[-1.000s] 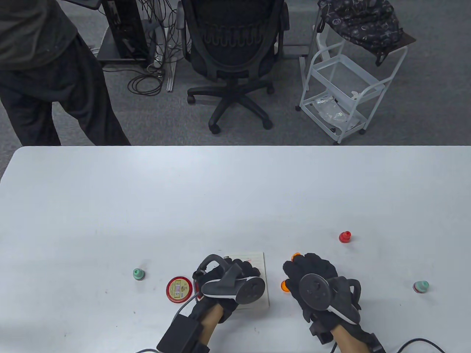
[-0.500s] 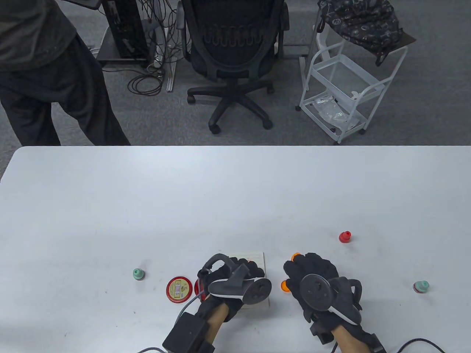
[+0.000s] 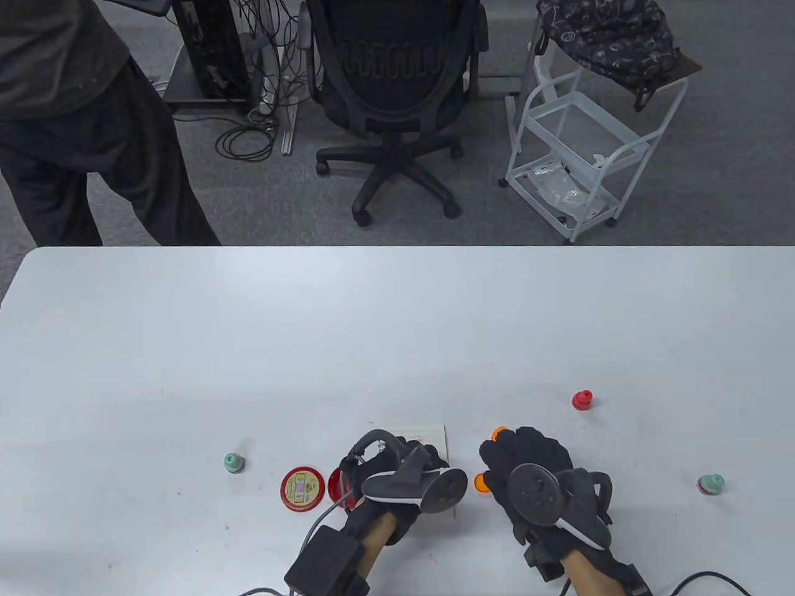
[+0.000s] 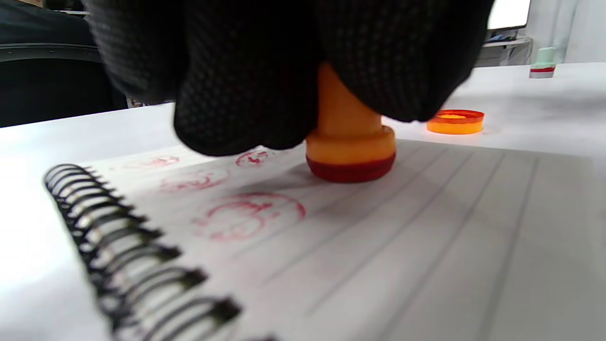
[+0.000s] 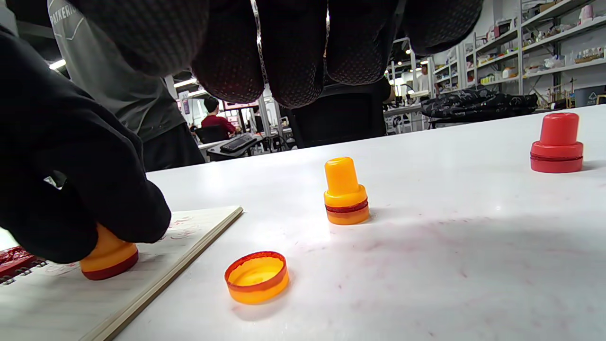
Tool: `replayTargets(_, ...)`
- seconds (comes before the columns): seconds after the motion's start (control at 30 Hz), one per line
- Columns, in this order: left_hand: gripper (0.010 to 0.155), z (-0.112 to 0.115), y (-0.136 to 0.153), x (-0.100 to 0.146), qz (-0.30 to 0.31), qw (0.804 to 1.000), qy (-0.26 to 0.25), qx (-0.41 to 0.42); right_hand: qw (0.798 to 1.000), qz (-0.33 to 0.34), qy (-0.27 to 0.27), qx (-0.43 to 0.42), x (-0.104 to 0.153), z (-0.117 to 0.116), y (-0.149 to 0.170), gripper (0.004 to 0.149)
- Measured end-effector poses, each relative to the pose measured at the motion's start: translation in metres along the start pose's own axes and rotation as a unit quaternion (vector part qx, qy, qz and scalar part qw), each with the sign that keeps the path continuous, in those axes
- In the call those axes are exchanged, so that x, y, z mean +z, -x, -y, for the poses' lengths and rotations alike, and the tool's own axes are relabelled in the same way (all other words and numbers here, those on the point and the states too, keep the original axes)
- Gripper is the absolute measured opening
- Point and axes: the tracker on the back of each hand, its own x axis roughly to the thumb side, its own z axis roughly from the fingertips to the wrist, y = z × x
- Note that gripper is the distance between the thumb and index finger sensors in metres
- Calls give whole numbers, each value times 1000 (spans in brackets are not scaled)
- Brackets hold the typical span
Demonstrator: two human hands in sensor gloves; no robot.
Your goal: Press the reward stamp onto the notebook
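Observation:
My left hand grips an orange reward stamp by its handle. The stamp's dark red base sits on the lined page of the spiral notebook, next to several red round prints. In the right wrist view the stamp stands on the notebook under the left glove. In the table view the hand and its tracker cover most of the notebook. My right hand rests on the table right of the notebook and holds nothing.
An orange cap lies between the hands, and a second orange stamp stands by my right fingertips. A red stamp stands further right, with green stamps at far right and left. A red ink-pad lid lies left of the notebook.
My left hand has shifted right and slightly toward me over the notebook with the stamp. My right hand has stayed in place.

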Motion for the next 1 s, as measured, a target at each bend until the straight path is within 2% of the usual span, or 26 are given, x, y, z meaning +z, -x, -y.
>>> replayTargets(0.27,44,-9,-4,-23,-17,995,91,-27,1000,3,1,3,1,1,0,50)
replayTargets(0.43,44,-10,-2,-37,-34,988,147,-14,1000,5,2,3,1,1,-1,51)
replayTargets(0.83,44,-8,7,-57,-36,974,224,19,1000,8,1,5,2,0,-1,51)
replayTargets(1.0,44,-7,7,-60,-31,971,238,16,1000,6,-1,3,2,0,-1,51)
